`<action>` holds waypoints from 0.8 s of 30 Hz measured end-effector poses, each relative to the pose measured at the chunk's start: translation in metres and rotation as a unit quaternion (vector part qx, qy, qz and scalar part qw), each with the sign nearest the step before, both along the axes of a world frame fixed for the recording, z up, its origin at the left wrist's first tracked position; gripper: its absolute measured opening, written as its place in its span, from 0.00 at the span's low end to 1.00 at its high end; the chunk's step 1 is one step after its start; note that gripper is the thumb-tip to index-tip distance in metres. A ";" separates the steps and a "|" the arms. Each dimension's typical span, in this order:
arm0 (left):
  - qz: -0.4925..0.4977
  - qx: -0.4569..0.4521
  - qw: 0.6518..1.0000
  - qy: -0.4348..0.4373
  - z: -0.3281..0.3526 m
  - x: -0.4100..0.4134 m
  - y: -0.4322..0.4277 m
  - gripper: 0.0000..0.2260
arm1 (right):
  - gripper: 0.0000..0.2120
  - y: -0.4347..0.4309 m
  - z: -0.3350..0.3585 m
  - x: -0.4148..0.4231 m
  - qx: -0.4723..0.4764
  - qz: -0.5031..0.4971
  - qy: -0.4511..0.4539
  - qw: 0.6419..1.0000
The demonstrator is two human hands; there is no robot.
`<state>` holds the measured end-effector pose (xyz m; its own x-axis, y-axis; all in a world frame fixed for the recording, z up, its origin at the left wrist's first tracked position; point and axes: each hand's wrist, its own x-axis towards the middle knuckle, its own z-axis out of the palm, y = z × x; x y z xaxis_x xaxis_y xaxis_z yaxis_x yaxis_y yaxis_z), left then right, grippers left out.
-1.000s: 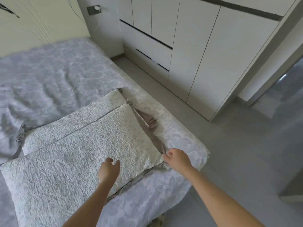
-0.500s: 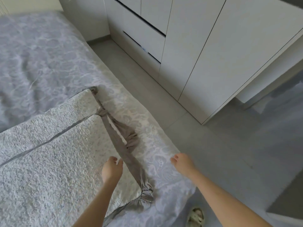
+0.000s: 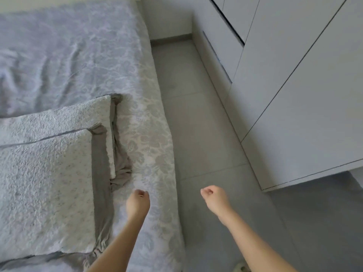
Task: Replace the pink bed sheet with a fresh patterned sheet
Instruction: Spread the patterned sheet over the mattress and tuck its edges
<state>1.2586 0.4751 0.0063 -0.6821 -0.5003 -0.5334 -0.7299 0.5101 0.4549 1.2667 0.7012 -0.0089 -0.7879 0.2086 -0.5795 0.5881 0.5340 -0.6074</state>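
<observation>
Over near bed edge, left hand point(image 3: 137, 203) loosely curled, holding nothing, above pale lavender floral-patterned sheet point(image 3: 137, 134) spread across mattress; right hand point(image 3: 215, 199) likewise curled, empty, over grey tiled floor point(image 3: 196, 134); two white textured pillows point(image 3: 45, 183) overlapping alongside.

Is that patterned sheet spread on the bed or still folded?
Spread: the patterned sheet lies open, slightly wrinkled, and drapes down over the side.
</observation>
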 end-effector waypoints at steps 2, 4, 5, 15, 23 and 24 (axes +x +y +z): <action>0.108 0.057 0.993 0.005 -0.011 0.001 0.027 0.09 | 0.15 0.020 -0.013 -0.016 -0.030 -0.006 -0.005 1.000; 0.211 0.136 0.968 0.008 -0.023 -0.003 0.051 0.11 | 0.15 0.031 -0.032 -0.034 -0.062 -0.012 -0.031 0.998; 0.259 0.174 0.950 0.009 -0.027 -0.005 0.063 0.11 | 0.13 0.031 -0.042 -0.043 -0.075 -0.013 -0.048 0.996; 0.312 0.121 0.936 0.112 -0.073 -0.122 0.101 0.07 | 0.12 0.004 -0.128 -0.157 -0.256 -0.046 -0.222 0.940; 0.102 -0.135 0.973 0.156 -0.112 -0.201 0.067 0.07 | 0.18 -0.051 -0.233 -0.233 -0.311 -0.047 -0.312 0.897; 0.101 -0.141 0.970 0.172 -0.116 -0.201 0.067 0.06 | 0.25 -0.060 -0.246 -0.235 -0.313 -0.029 -0.329 0.891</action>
